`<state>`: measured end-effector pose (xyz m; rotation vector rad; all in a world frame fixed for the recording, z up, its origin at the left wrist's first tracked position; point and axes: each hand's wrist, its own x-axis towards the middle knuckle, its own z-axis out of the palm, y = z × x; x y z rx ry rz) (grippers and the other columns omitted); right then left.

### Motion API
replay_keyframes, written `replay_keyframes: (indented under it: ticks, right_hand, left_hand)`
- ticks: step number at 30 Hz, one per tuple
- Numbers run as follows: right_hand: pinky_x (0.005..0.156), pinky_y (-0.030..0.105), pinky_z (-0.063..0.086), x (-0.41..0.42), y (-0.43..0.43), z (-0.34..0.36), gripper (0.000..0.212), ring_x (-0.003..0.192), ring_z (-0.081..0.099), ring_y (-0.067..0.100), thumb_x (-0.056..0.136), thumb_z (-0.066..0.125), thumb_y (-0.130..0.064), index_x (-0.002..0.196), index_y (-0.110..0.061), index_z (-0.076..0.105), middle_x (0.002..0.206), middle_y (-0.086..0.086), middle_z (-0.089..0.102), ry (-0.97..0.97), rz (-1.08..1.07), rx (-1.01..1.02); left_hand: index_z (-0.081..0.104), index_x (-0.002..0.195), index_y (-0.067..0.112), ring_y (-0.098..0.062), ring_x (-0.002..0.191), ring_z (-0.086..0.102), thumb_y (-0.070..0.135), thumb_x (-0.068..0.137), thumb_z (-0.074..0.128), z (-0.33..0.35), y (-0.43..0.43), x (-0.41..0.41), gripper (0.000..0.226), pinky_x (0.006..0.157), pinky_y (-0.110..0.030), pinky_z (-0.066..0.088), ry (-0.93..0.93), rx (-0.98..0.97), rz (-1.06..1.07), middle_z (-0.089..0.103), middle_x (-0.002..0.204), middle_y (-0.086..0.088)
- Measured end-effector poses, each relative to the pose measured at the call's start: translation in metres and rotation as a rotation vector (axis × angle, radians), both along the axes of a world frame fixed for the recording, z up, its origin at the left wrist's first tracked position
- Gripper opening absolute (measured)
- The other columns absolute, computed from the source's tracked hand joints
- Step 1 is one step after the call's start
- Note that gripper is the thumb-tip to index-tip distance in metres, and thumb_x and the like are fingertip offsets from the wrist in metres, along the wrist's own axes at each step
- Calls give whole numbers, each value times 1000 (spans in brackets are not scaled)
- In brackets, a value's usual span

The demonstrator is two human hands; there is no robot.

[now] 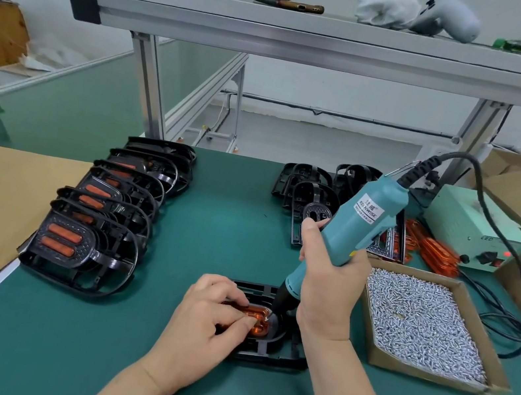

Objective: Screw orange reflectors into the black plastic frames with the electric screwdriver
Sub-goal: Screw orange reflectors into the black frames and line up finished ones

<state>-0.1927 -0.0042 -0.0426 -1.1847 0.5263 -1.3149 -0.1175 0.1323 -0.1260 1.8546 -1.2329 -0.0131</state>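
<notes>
A black plastic frame (273,353) lies flat on the green mat near the front edge, with an orange reflector (261,315) seated in it. My left hand (210,317) rests on the frame, its fingertips pinching the reflector's left side. My right hand (330,286) grips the teal electric screwdriver (356,228), which leans down to the left. The screwdriver's black tip touches a screw at the reflector's upper right.
A row of black frames with orange reflectors (99,217) lies at the left. Bare black frames (316,189) and loose orange reflectors (434,250) sit at the back right. A cardboard box of screws (421,323) stands right of my hands, a power supply (476,228) behind it.
</notes>
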Motion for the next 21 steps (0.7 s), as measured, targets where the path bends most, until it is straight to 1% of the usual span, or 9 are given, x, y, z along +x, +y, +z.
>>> replay_keyframes:
  ticks: [4,8,10,11,12,14,16,18,21]
  right_hand:
    - [58,30,43,1,2,0,16,59,47,15,79,74,-19,74,-17,60,62,-5,54,10,13,-30]
    - [57,27,43,2,1,0,16,58,47,13,79,74,-19,74,-19,59,61,-7,54,18,9,-37]
    - [57,27,43,2,0,-1,15,57,48,13,79,74,-19,74,-19,59,61,-7,54,28,7,-48]
    - [57,27,43,2,0,-1,16,57,48,13,79,74,-19,73,-21,59,61,-7,54,33,8,-58]
    - [57,27,43,2,0,-1,16,57,48,13,79,73,-19,72,-23,59,61,-7,54,39,12,-68]
    - [56,26,43,3,0,-2,16,56,49,12,79,73,-21,71,-27,60,61,-8,55,48,23,-85]
    - [56,25,44,4,-1,-1,17,56,50,10,79,73,-22,72,-30,61,62,-10,57,55,26,-94]
    - [55,25,44,4,-2,-1,18,57,50,9,79,73,-21,72,-31,60,63,-11,57,55,28,-100]
    - [54,23,44,4,-3,-2,18,56,49,9,78,73,-22,71,-31,60,62,-11,56,41,44,-90]
  left_hand:
    - [81,78,28,-7,115,49,35,88,66,0,0,0,20,97,-29,43,23,7,-3,64,95,21]
    - [81,77,28,-7,122,49,34,88,66,-1,0,0,19,100,-31,42,37,6,-9,64,96,20]
    - [80,79,30,-11,134,41,37,87,66,-2,1,-1,17,109,-32,37,35,5,-15,62,103,19]
    - [80,82,32,-12,141,33,42,85,67,-3,1,-2,17,113,-30,32,45,15,-20,60,112,19]
    - [78,85,34,-11,147,24,50,81,68,-3,2,-3,19,116,-29,26,63,40,-30,54,126,20]
    - [68,87,42,-4,151,8,65,69,70,-3,3,-3,29,118,-28,20,109,147,-71,32,152,22]
    - [58,88,48,1,151,-3,75,60,73,-1,4,0,41,119,-28,18,107,259,-107,19,159,22]
    - [57,92,45,1,150,-3,78,57,73,-1,3,2,51,119,-27,18,76,300,-122,19,160,20]
    - [64,97,35,-3,148,7,76,58,74,-1,3,4,58,117,-24,20,72,262,-119,28,156,16]
